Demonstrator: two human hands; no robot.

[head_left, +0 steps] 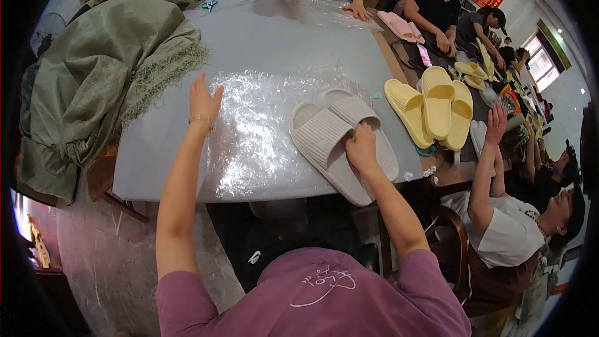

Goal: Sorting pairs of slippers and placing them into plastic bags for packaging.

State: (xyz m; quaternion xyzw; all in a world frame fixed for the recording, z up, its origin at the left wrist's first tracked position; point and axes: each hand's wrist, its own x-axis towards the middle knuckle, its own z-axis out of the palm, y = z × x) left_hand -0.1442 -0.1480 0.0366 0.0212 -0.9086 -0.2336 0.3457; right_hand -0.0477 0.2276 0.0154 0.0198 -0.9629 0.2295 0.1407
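Observation:
A pair of light grey slides, a kind of slipper (324, 134), lies side by side on the right part of the pale table. My right hand (362, 148) is closed on them, its fingers tucked in at the strap openings where the two slippers meet. To their left, clear plastic bags (253, 131) lie flat and shiny on the table. My left hand (204, 103) is open along the left edge of the plastic, thumb apart from the fingers, holding nothing.
Yellow slippers (438, 103) stand right of the grey pair, with pink ones (400, 27) farther back. A green woven sack (93, 81) bulges at the left. Small blue scissors (209, 4) lie at the far edge. Co-workers sit along the right; another person's hand (357, 10) rests at the far side.

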